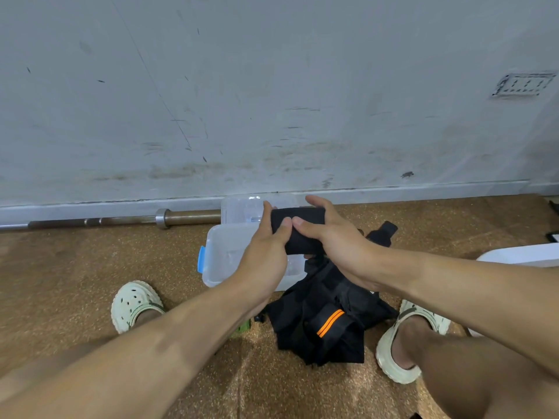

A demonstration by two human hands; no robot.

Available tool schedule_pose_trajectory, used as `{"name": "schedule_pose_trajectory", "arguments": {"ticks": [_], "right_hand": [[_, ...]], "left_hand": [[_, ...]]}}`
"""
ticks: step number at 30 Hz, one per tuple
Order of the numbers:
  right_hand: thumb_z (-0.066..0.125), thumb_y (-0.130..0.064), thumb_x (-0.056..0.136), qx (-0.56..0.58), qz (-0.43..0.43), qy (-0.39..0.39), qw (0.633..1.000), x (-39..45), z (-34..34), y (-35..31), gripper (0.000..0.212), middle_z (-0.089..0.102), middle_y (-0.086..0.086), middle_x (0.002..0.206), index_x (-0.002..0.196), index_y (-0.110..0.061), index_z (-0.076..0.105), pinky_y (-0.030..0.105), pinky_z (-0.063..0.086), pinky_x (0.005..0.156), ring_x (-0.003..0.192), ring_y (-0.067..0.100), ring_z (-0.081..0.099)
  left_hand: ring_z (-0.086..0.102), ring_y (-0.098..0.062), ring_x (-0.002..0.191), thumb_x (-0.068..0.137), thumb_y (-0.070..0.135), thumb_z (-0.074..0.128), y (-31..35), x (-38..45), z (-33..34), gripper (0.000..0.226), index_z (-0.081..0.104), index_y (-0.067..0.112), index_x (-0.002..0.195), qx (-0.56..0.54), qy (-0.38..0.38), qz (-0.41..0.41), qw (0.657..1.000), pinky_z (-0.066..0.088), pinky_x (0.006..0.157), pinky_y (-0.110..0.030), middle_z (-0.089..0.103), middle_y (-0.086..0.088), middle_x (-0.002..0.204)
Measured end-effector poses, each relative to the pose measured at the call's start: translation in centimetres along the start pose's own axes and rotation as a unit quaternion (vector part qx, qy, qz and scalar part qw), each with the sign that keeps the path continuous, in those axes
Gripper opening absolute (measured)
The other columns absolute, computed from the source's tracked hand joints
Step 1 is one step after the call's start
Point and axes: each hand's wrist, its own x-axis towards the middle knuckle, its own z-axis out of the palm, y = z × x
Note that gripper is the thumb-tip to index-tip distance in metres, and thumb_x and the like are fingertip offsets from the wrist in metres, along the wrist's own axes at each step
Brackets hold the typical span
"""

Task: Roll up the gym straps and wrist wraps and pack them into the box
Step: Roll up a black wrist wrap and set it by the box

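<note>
At frame centre we grip the rolled black wrap (298,229) with both hands, left hand (267,249) and right hand (328,237) curled round it, directly above the open clear plastic box (217,258) at its lower left.

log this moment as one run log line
phase: rolling | left hand: grips black wrap roll | right hand: grips same roll | clear box: open, under hands | strap pile: on floor

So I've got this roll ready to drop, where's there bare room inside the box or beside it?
The clear plastic box shows bare bottom at its left, by the blue latch. Its right side is crowded by both hands and the black strap pile. Brown floor left of it lies bare.
</note>
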Motion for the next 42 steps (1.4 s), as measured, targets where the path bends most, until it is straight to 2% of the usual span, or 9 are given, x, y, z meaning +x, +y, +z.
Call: {"name": "schedule_pose_trajectory", "arguments": {"ticks": [2, 7, 10, 14, 20, 26, 31, 37, 42], "right_hand": [[0.068, -0.024, 0.099, 0.010, 0.000, 0.011, 1.000, 0.0, 0.3, 0.3, 0.058, 0.064, 0.001, 0.120, 0.150, -0.026, 0.041, 0.033, 0.061, 0.077, 0.099, 0.017, 0.070], [0.083, -0.021, 0.086, 0.028, -0.028, 0.026, 0.999, 0.4, 0.1, -0.8, 0.069, 0.064, 0.003, 0.119, 0.146, -0.027, 0.049, 0.055, 0.058, 0.093, 0.097, 0.024, 0.074], [0.092, -0.032, 0.074, 0.057, -0.020, 0.007, 0.998, 1.3, -0.4, -1.4, 0.082, 0.074, 0.008, 0.115, 0.144, -0.024, 0.051, 0.044, 0.057, 0.077, 0.090, 0.021, 0.072], [0.081, -0.025, 0.080, 0.155, 0.026, -0.096, 0.983, 2.2, -1.0, -1.1, 0.064, 0.073, 0.009, 0.127, 0.138, -0.009, 0.061, 0.033, 0.053, 0.102, 0.112, 0.018, 0.069], [0.094, -0.013, 0.072, 0.257, 0.059, -0.091, 0.960, 3.7, -0.6, -1.1, 0.093, 0.066, 0.015, 0.138, 0.151, -0.010, 0.045, 0.045, 0.058, 0.099, 0.122, 0.030, 0.068], [0.077, -0.016, 0.090, 0.248, 0.097, -0.068, 0.961, 2.5, 1.6, -0.3, 0.038, 0.075, 0.014, 0.122, 0.123, -0.001, 0.068, 0.033, 0.059, 0.098, 0.115, 0.022, 0.072], [0.088, -0.021, 0.080, 0.092, 0.081, -0.026, 0.992, 3.4, 2.2, 1.7, 0.057, 0.076, 0.007, 0.118, 0.130, -0.010, 0.063, 0.041, 0.061, 0.094, 0.105, 0.020, 0.075], [0.095, -0.013, 0.070, -0.085, 0.143, -0.032, 0.986, 5.7, 5.1, 8.7, 0.069, 0.075, 0.002, 0.115, 0.129, -0.011, 0.059, 0.043, 0.062, 0.092, 0.103, 0.021, 0.074], [0.097, -0.022, 0.068, -0.176, 0.151, 0.021, 0.973, 7.4, 8.7, 16.4, 0.076, 0.061, -0.005, 0.122, 0.133, -0.014, 0.057, 0.028, 0.051, 0.093, 0.114, 0.018, 0.061]], "left_hand": [[0.050, -0.006, 0.121, 0.109, 0.031, 0.043, -0.2, 0.0, -0.1, 0.059, 0.016, 0.040, 0.161, 0.021, 0.003, 0.008, 1.000, 0.036, 0.095, -0.018, 0.049, 0.010, 0.145], [0.052, -0.012, 0.134, 0.102, 0.021, 0.060, 0.4, 0.5, -1.2, 0.059, 0.037, 0.030, 0.156, -0.017, 0.035, 0.041, 0.998, 0.041, 0.115, -0.033, 0.052, 0.008, 0.149], [0.062, -0.019, 0.123, 0.098, 0.012, 0.066, 1.3, 0.3, -1.7, 0.046, 0.057, 0.029, 0.139, -0.093, 0.074, 0.054, 0.991, 0.051, 0.107, -0.042, 0.061, -0.001, 0.136], [0.067, -0.022, 0.111, 0.091, 0.007, 0.074, 1.9, 0.1, -2.2, 0.032, 0.068, 0.025, 0.118, -0.131, 0.140, 0.075, 0.979, 0.058, 0.095, -0.049, 0.068, -0.004, 0.119], [0.069, -0.026, 0.107, 0.068, 0.027, 0.084, 1.8, -0.3, -3.3, 0.043, 0.065, 0.027, 0.106, -0.112, 0.147, 0.071, 0.980, 0.058, 0.092, -0.054, 0.066, -0.003, 0.117], [0.074, -0.021, 0.096, 0.066, 0.021, 0.090, 1.3, 0.3, -5.7, 0.057, 0.054, 0.021, 0.110, -0.047, 0.088, 0.016, 0.995, 0.058, 0.094, -0.051, 0.063, -0.011, 0.125], [0.065, -0.012, 0.101, 0.080, 0.025, 0.087, 1.3, 0.5, -8.5, 0.070, 0.046, 0.023, 0.137, 0.140, 0.013, -0.037, 0.989, 0.047, 0.079, -0.027, 0.065, 0.000, 0.117], [0.057, -0.017, 0.113, 0.086, 0.034, 0.080, 0.3, 1.7, -11.6, 0.061, 0.051, 0.023, 0.138, 0.355, -0.012, -0.021, 0.934, 0.044, 0.089, -0.028, 0.058, 0.000, 0.132], [0.055, -0.020, 0.122, 0.093, 0.037, 0.070, -0.5, 2.7, -12.1, 0.063, 0.042, 0.026, 0.148, 0.446, -0.061, -0.039, 0.892, 0.046, 0.090, -0.030, 0.049, 0.000, 0.148]]}}
